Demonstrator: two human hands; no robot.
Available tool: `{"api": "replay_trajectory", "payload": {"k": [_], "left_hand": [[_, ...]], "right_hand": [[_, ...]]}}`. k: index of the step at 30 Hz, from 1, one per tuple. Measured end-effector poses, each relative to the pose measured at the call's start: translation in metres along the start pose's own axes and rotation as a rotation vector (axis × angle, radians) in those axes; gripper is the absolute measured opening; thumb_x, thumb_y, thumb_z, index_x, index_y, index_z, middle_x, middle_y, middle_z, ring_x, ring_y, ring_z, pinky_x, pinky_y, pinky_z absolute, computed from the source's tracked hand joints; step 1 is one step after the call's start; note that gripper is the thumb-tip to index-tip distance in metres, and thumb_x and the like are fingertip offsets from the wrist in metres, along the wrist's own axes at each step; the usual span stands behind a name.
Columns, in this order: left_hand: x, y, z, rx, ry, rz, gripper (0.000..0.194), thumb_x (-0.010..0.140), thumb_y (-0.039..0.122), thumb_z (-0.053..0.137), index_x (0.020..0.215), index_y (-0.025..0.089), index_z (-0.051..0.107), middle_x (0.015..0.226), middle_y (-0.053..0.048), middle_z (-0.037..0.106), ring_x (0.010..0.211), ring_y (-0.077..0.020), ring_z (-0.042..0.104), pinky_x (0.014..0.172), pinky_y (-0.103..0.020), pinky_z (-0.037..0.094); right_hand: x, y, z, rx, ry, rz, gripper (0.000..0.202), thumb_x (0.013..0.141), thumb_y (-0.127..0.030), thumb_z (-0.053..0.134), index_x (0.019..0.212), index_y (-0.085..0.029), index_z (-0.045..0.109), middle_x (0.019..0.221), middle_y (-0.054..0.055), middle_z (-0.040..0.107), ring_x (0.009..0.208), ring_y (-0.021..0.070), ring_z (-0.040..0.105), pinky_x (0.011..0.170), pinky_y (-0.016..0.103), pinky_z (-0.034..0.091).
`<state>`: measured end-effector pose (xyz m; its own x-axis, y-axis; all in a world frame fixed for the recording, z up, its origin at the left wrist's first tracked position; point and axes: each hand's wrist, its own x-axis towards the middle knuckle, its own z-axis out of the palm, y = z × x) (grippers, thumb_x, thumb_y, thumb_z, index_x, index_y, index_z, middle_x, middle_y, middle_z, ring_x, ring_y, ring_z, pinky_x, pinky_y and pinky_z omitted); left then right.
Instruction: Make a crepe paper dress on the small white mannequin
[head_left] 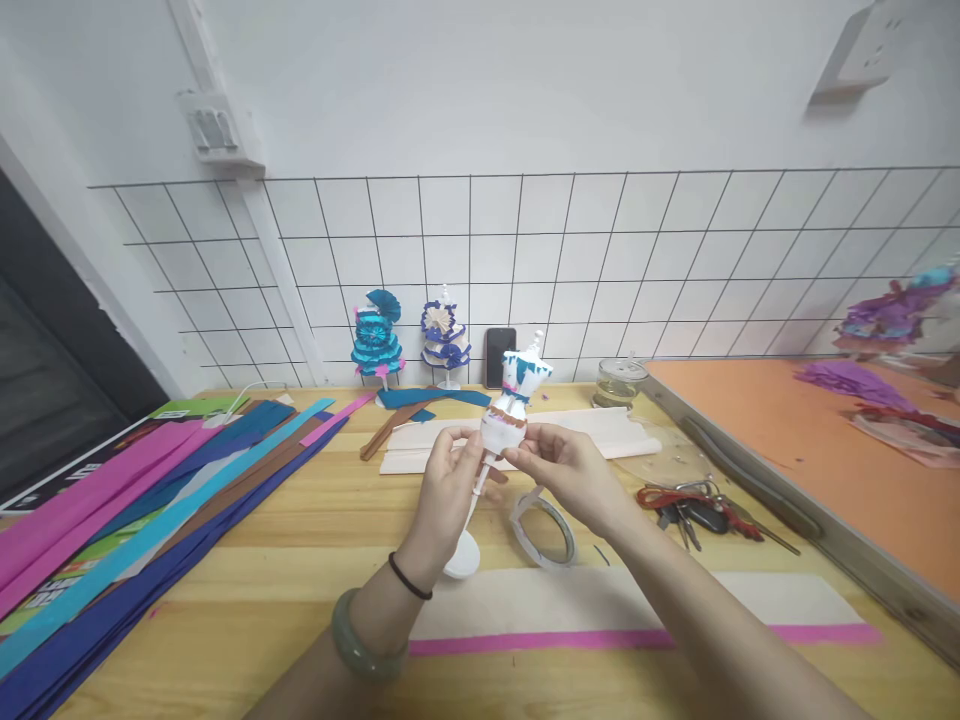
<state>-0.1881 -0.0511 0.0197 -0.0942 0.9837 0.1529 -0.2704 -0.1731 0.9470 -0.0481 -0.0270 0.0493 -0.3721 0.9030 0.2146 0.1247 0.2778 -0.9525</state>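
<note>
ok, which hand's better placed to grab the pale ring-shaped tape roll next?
Right, probably: the tape roll lies just below the right hand in view; the left hand is farther left. Both hold the white miniature dress form with blue and brown trim, so the left would likely steady it alone.

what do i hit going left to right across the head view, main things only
Wide magenta paper, teal paper dress, held white dress form, glass cup, bunch of keys, purple ruffled paper piece.
</note>
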Motion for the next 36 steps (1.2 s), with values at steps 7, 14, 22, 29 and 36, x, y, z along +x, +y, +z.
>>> {"api": "replay_trajectory", "payload": {"k": [7, 14, 22, 29, 36], "left_hand": [[0.005, 0.003, -0.003, 0.037, 0.046, 0.086, 0.022, 0.078, 0.038, 0.056, 0.082, 0.019, 0.047, 0.081, -0.002, 0.059, 0.075, -0.0154, 0.062, 0.060, -0.027, 0.052], [0.005, 0.005, -0.008, 0.270, 0.071, 0.243, 0.016, 0.083, 0.034, 0.049, 0.084, 0.018, 0.052, 0.097, -0.005, 0.059, 0.091, -0.0165, 0.056, 0.078, -0.029, 0.046], [-0.009, -0.006, -0.001, 0.906, 0.067, 0.689, 0.010, 0.088, 0.019, 0.040, 0.081, 0.019, 0.047, 0.084, -0.005, 0.053, 0.083, -0.0181, 0.048, 0.076, -0.034, 0.040], [-0.009, -0.024, -0.006, 0.930, -0.158, 0.870, 0.009, 0.082, 0.012, 0.046, 0.084, 0.019, 0.050, 0.082, -0.005, 0.054, 0.084, -0.0190, 0.050, 0.079, -0.035, 0.041], [0.000, -0.040, -0.007, 0.461, 0.154, 0.341, 0.018, 0.076, 0.015, 0.053, 0.091, 0.020, 0.044, 0.093, -0.004, 0.052, 0.089, -0.0154, 0.055, 0.079, -0.032, 0.047]], "right_hand": [[0.002, 0.011, 0.002, 0.044, 0.021, -0.028, 0.024, 0.075, -0.035, 0.061, 0.088, -0.016, 0.063, 0.066, 0.000, 0.057, 0.066, 0.0157, 0.054, 0.058, 0.026, 0.042], [0.004, 0.016, 0.005, -0.019, 0.160, -0.019, 0.029, 0.071, -0.039, 0.065, 0.087, -0.014, 0.062, 0.064, -0.001, 0.056, 0.058, 0.0130, 0.050, 0.054, 0.025, 0.038], [0.008, 0.024, 0.004, 0.013, 0.176, 0.001, 0.035, 0.073, -0.047, 0.061, 0.085, -0.014, 0.062, 0.063, 0.001, 0.055, 0.053, 0.0120, 0.046, 0.046, 0.023, 0.036], [0.010, 0.024, 0.003, 0.027, 0.198, 0.036, 0.039, 0.069, -0.048, 0.064, 0.086, -0.013, 0.063, 0.058, -0.002, 0.053, 0.051, 0.0118, 0.047, 0.049, 0.024, 0.039], [0.009, 0.024, 0.005, 0.019, 0.205, 0.057, 0.040, 0.070, -0.048, 0.064, 0.089, -0.013, 0.063, 0.061, 0.000, 0.054, 0.052, 0.0121, 0.049, 0.049, 0.024, 0.040]]}}
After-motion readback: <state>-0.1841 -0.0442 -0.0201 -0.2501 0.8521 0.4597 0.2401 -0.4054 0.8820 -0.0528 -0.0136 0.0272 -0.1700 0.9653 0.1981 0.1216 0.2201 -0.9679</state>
